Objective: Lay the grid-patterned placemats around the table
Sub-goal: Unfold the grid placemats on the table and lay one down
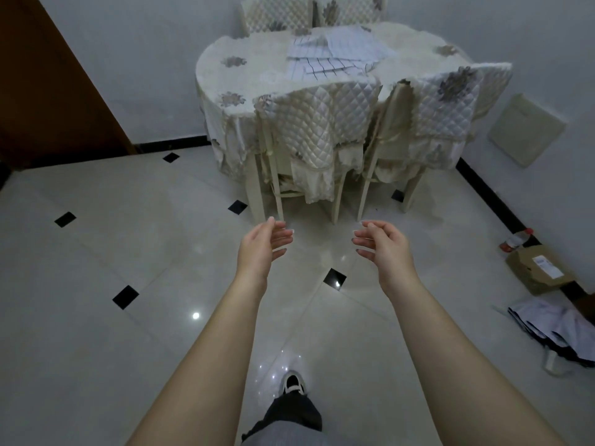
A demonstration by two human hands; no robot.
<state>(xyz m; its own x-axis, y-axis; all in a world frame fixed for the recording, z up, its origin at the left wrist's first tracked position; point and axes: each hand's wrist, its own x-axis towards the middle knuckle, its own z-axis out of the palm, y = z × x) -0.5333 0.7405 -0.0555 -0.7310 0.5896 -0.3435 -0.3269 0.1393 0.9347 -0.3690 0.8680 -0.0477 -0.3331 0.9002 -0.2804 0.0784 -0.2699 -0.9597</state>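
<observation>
A loose pile of white placemats (pixel 335 54) with a dark grid pattern lies on the middle of a round table (pixel 231 78) covered by a cream cloth. The table stands well ahead of me, near the room's corner. My left hand (pixel 262 243) and my right hand (pixel 383 244) are stretched out over the floor, palms facing each other, fingers loosely curled and apart. Both hold nothing and are far short of the table.
Two quilted chairs (pixel 325 123) (pixel 444 101) are pushed in on the table's near side, two more (pixel 273 14) behind it. A cardboard box (pixel 537 268), a red-capped bottle (pixel 515 241) and folded cloth (pixel 553 333) lie on the tiled floor at right. A brown door (pixel 48 91) is at left.
</observation>
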